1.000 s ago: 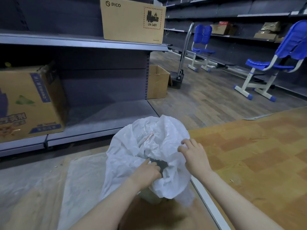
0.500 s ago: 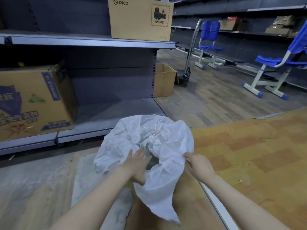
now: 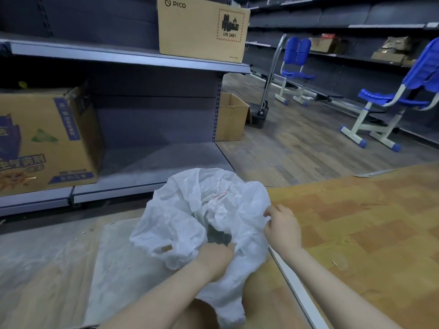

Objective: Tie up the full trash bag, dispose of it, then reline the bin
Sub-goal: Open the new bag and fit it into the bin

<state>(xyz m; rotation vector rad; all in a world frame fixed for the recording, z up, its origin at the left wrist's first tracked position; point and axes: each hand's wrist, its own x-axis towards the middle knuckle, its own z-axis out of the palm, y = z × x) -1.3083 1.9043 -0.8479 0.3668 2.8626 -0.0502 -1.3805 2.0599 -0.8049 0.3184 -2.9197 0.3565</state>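
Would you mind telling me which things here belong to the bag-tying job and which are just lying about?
Part of the job:
white trash bag
left hand, gripping the bag's near edge
right hand, pinching its right edge

Just lying about:
PICO carton on the shelf
printed carton
open box
blue chairs

Trash bag before shelf; PICO box above; chairs right

Both hands grip the white bag; left hand at its near edge; right hand pinches its right edge.
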